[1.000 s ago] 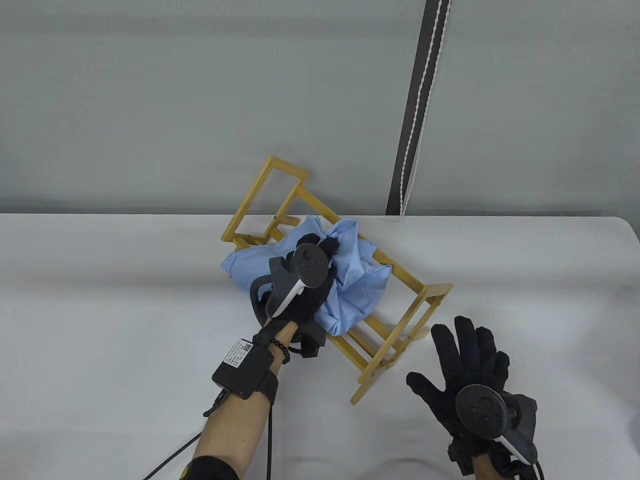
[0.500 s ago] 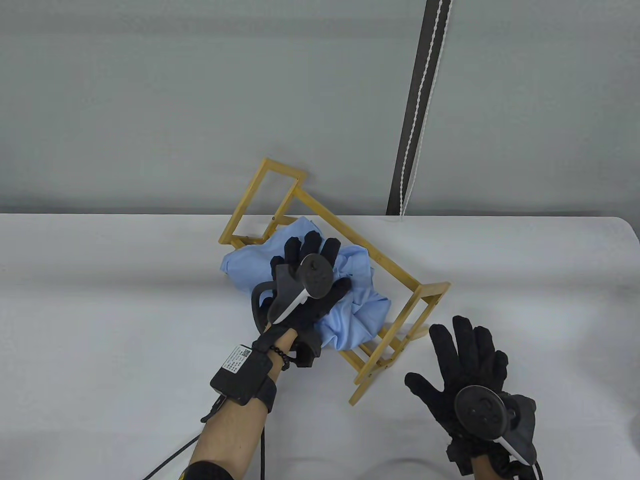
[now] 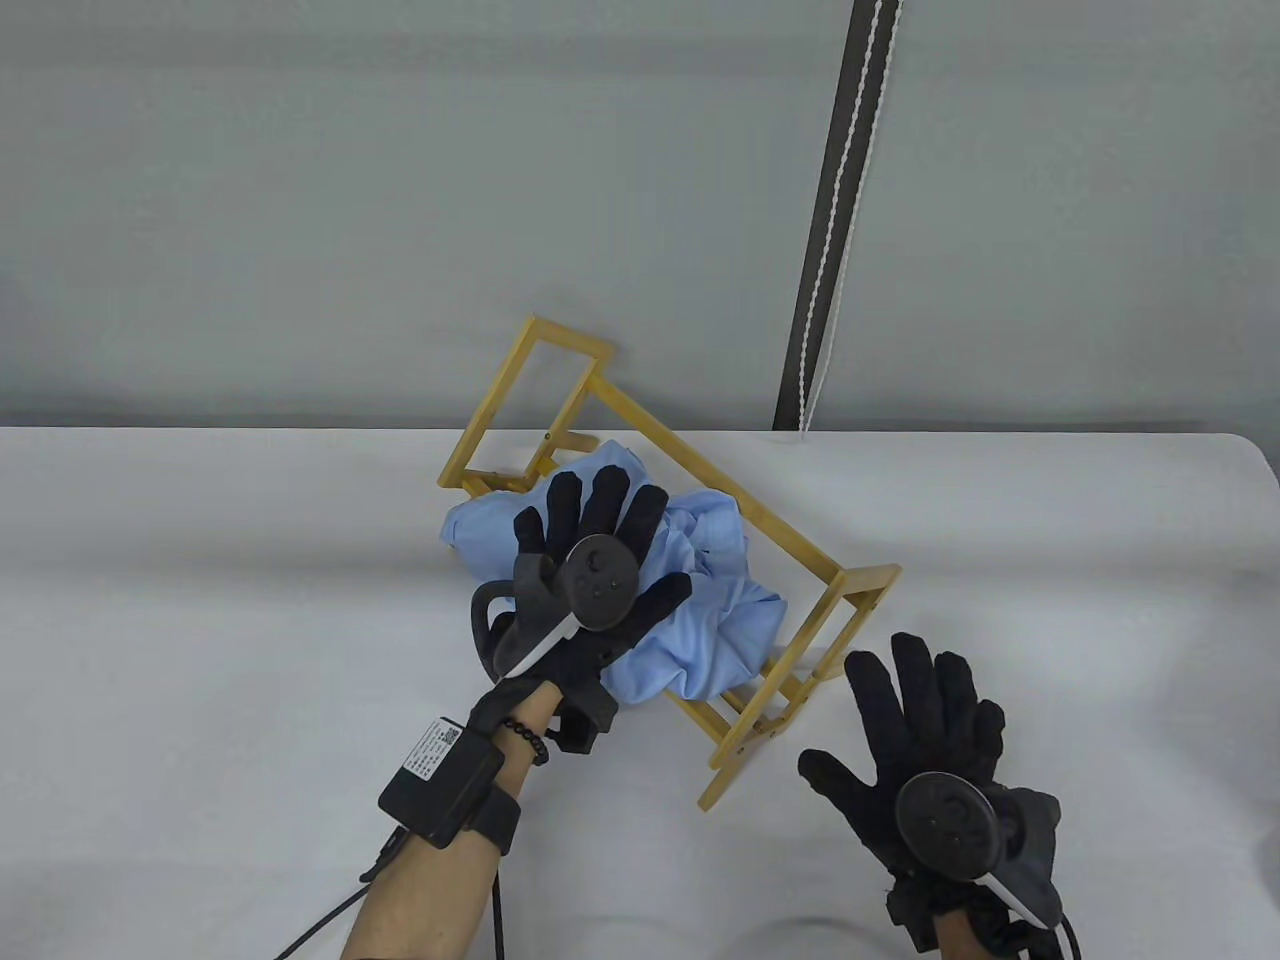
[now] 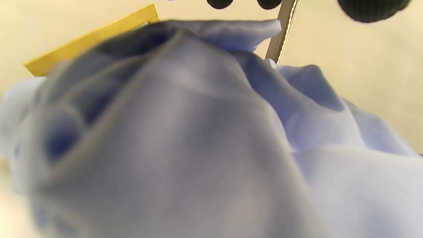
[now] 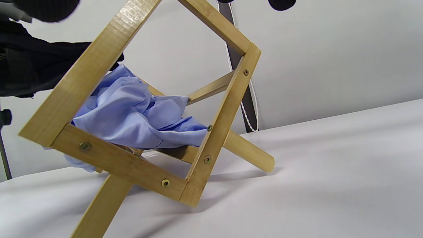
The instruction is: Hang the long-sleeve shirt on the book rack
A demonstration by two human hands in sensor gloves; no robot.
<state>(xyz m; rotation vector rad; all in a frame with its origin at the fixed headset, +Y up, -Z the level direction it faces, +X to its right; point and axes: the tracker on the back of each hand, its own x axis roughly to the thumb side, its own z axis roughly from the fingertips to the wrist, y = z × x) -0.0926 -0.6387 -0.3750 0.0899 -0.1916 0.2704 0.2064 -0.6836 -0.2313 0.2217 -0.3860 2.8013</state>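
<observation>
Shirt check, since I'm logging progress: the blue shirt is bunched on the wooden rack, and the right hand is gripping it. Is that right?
Not quite. The blue shirt is bunched on the wooden rack, but the right hand is spread open beside the rack, clear of the cloth. The left hand is the one over the shirt, as the table view shows.

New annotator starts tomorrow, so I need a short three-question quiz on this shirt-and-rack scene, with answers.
1. True or false: the right hand grips the book rack.
2. Where does the blue shirt lie? A) bunched in the rack B) flat on the table C) in the right hand
3. Fill in: the left hand, fingers spread, is over the ____.

Key: 1 false, it is spread open beside the rack; 2 A; 3 shirt.
</observation>
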